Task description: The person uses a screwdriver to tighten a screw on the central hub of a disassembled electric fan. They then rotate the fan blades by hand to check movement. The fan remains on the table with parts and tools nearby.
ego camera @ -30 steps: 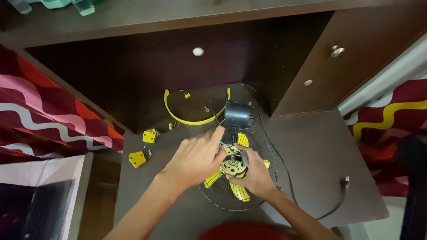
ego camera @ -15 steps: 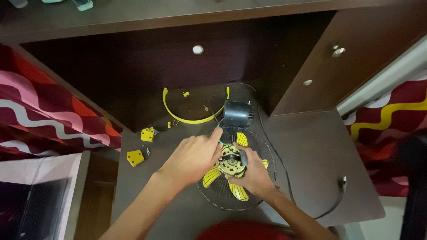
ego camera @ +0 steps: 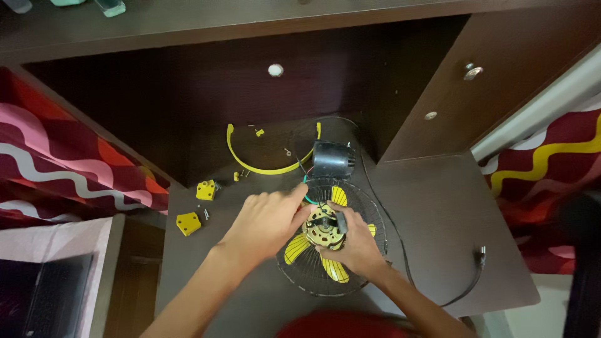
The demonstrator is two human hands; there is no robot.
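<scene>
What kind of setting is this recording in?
Probably a home room, not a workshop: a dark wooden desk with a shelf above, red wavy-patterned fabric on both sides, and a dismantled yellow-bladed fan under both hands.

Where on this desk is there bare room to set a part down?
Bare desk lies right of the fan grille, inside the power cord, and near the front left edge. Crowded: around the yellow ring, yellow brackets, and both hands, left, right.
</scene>
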